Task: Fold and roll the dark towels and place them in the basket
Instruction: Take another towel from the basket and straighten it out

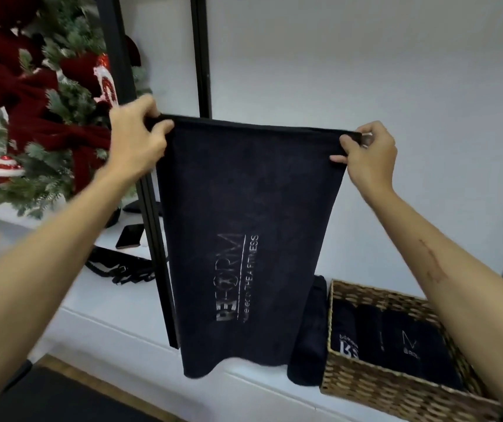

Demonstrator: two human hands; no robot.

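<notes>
Hanging unfolded, one dark towel [244,239] is pinched at its top corners by left hand [136,138] and right hand [368,150] fingers; rolled towels [390,339] already fill the basket [365,391], another towel [308,330] waits beside it on the bench [122,324]

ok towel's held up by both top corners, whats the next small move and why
Probably bring the left hand and right hand together to fold the towel in half lengthwise. It hangs fully open and flat, while the towels in the basket are already narrow rolls.
</notes>
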